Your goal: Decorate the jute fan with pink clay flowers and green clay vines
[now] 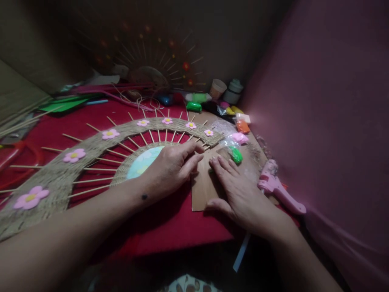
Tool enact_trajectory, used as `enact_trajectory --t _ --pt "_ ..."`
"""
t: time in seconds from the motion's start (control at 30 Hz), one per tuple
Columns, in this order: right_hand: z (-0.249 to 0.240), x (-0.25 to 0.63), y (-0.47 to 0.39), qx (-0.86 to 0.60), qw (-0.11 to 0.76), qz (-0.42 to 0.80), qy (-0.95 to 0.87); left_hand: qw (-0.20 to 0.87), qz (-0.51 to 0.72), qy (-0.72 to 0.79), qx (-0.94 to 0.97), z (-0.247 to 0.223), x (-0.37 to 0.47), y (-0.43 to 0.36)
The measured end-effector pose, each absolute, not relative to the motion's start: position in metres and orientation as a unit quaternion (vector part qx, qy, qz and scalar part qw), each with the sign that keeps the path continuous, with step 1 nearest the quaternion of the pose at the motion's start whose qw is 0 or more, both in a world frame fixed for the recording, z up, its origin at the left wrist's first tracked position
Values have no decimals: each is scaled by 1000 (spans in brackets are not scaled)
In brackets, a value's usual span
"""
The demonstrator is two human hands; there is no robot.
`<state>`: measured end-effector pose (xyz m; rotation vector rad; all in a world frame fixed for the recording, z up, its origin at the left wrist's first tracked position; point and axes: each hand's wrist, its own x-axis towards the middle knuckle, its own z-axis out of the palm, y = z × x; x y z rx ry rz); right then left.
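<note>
My right hand [235, 188] lies palm down on a piece of brown cardboard [202, 190], its fingers stretched out and the thumb spread to the side. A trace of green shows by its fingertips; what lies under the palm is hidden. My left hand [178, 162] hovers at the cardboard's left edge, fingers curled and thumb near the index finger; anything between them is too small to make out. Beneath the left forearm is a fan-shaped woven piece [91, 150] with thin sticks, pink flowers [74, 155] with yellow centres, and a light blue middle [142, 162].
A pink glue gun [279, 188] lies right of my right hand. Packets of green clay [235, 154], pink clay [240, 138] and orange clay [242, 125] lie beyond it. Red-handled scissors [21, 158] are at left on the red cloth [170, 231]. A cup [218, 88] stands at the back.
</note>
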<state>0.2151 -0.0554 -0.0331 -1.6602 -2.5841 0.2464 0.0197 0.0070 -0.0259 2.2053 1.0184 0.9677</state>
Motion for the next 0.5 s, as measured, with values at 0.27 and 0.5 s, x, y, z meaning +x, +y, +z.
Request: enact_trajectory --t 0.27,0.5 --pt "-24 226 -52 -519 115 115 -839 241 353 368 826 -26 18 8" --pt "-17 234 -63 -556 108 118 -816 235 358 364 827 -27 20 7"
